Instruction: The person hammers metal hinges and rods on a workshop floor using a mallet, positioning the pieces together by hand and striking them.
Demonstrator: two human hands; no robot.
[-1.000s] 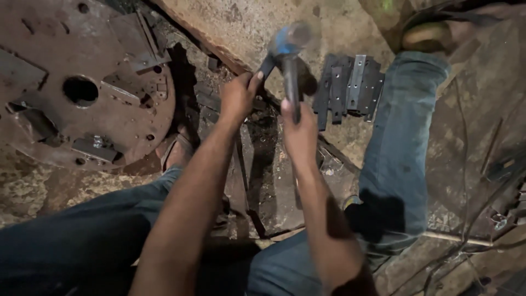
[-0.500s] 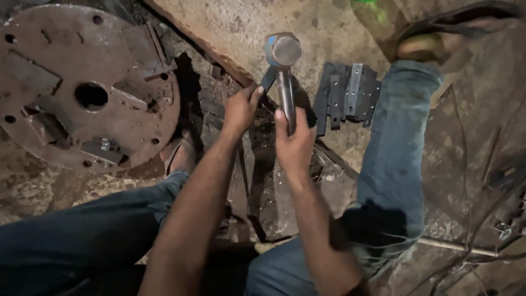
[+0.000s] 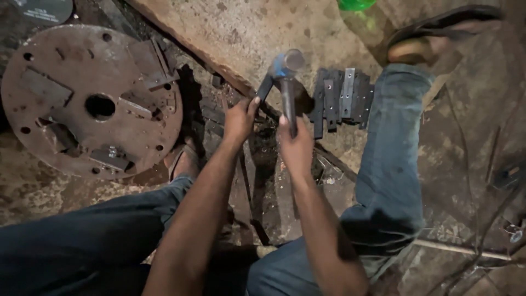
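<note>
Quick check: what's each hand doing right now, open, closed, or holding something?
Left hand: closed on a flat metal strip, held under the hammer head.
Right hand: closed around the hammer handle.

A dark round disc (image 3: pixel 44 10) with a small pale label lies at the top left corner.

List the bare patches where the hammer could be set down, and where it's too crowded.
Free: the stone slab up-left of the hammer, and floor right of the right leg. Crowded: between left hand and right hand, the stacked flat bars, and the round steel plate.
</note>
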